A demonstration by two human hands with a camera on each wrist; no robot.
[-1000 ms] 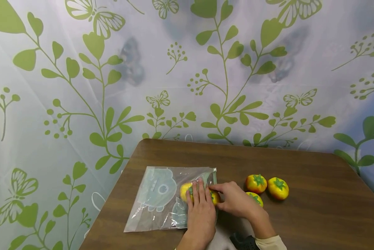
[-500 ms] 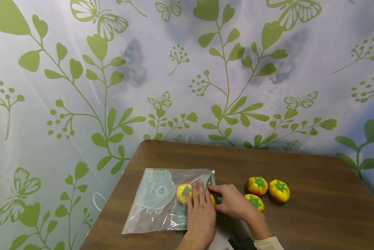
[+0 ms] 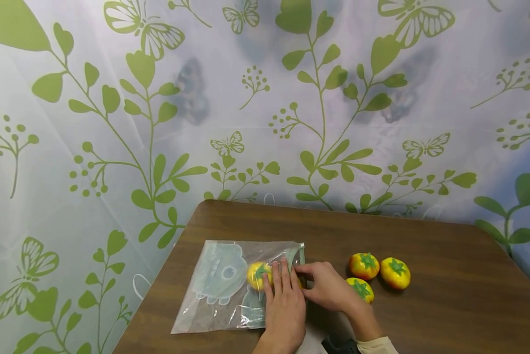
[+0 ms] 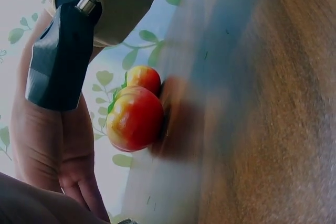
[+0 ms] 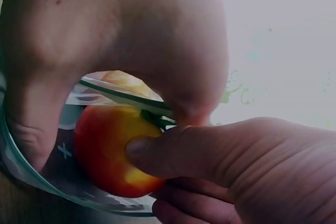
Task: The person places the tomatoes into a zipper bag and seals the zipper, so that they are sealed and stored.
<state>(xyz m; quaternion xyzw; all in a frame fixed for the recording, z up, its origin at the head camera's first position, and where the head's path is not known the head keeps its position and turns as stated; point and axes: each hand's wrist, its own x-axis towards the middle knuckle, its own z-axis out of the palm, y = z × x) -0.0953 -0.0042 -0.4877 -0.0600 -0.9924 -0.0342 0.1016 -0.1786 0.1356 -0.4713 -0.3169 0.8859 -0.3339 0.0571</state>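
Observation:
A clear plastic zip bag (image 3: 191,305) with a pale cartoon creature print lies flat, its mouth facing right. My left hand (image 3: 284,302) lies over the bag near the mouth with straight fingers; in the right wrist view its thumb (image 5: 31,145) reaches inside, spread apart from the fingers. One yellow-red tomato-like fruit (image 3: 256,276) with a green leafy top sits within the bag, partly under the left fingers. At the mouth my right hand (image 3: 329,285) pinches a second such fruit (image 5: 100,150), thumb on its side; the hands mostly hide it in the head view.
Three more of these fruits, one nearest the right wrist (image 3: 363,291) and two beyond it, a left one (image 3: 363,268) and a right one (image 3: 395,273), stand on the brown wooden table (image 3: 446,295). Behind the table hangs a leaf-and-butterfly curtain (image 3: 256,108).
The pinched fruit has gone further left into the bag's mouth, with less of it showing. The fruit inside has shifted slightly left. Both hands keep nearly the same place.

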